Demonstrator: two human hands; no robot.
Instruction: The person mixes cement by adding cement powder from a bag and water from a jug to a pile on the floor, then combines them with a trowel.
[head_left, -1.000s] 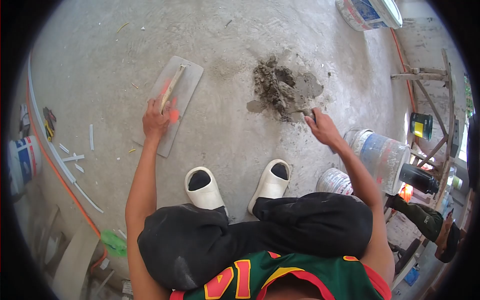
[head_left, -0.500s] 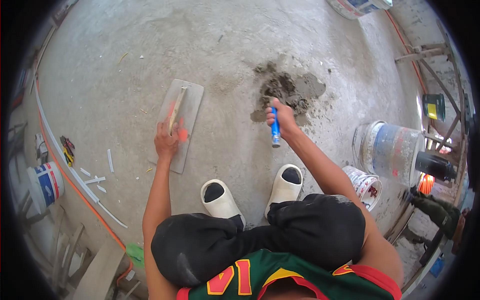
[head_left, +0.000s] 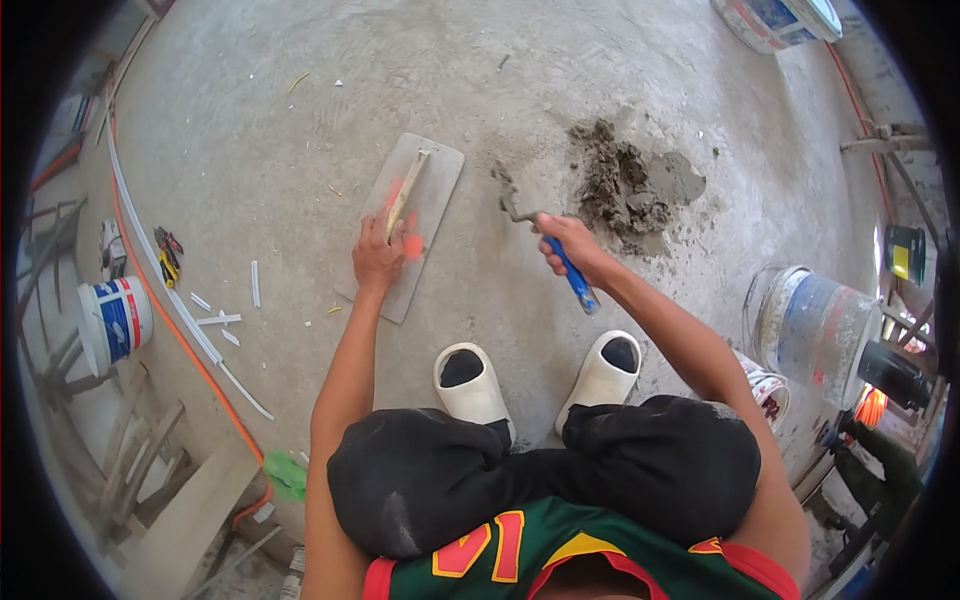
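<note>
My left hand [head_left: 379, 252] is closed round the handle of a flat grey plastering float [head_left: 432, 190], which has orange-red marks and lies at or just above the concrete floor. My right hand [head_left: 577, 248] grips the blue handle of a trowel [head_left: 574, 280]. The trowel's bent neck points left, and some wet mortar appears on its blade, between the float and the mortar pile. That dark mortar pile [head_left: 632, 190] lies on the floor beyond and to the right of my right hand.
Paint-stained buckets [head_left: 815, 325] stand at the right, another bucket [head_left: 775, 22] at the far right. On the left are a white bucket [head_left: 115, 318], an orange hose [head_left: 170, 310], white plastic strips [head_left: 255, 284] and pliers [head_left: 167, 258]. My white slippers [head_left: 474, 385] are on the floor below.
My right hand has moved the trowel from the mortar pile leftwards, and its neck and loaded blade now show. The float stays in my left hand. The whole view has shifted.
</note>
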